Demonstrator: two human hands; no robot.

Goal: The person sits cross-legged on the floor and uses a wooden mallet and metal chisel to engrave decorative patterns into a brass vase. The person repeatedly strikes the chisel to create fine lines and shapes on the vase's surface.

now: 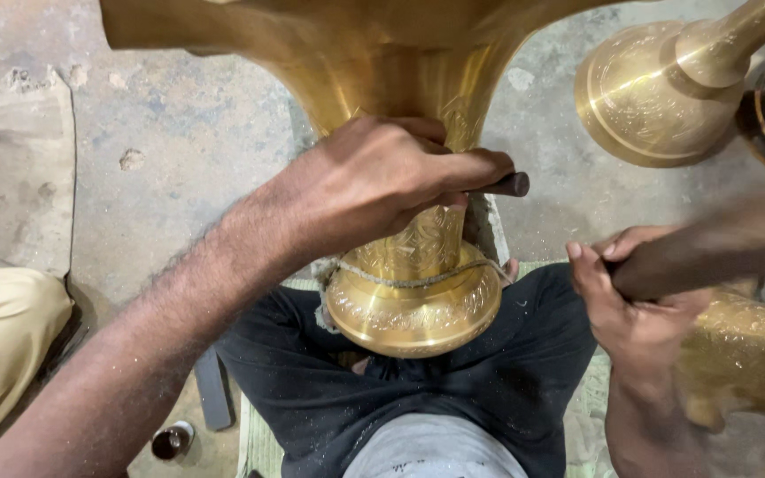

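Observation:
A tall engraved brass vase (413,301) lies between my legs, its round base toward me and a cord looped around its neck. My left hand (382,177) rests on the vase's narrow stem and is shut on a dark metal punch (506,184) pressed against the engraved surface. My right hand (630,301) is to the right of the vase, shut on a dark wooden handle (692,252) that is blurred with motion and reaches up to the right.
A second brass vase (666,84) lies at the upper right. More brass pieces (745,354) sit at the right beside my leg. A beige cushion (2,336) is at the left, a small dark round thing (172,440) on the concrete floor (179,133).

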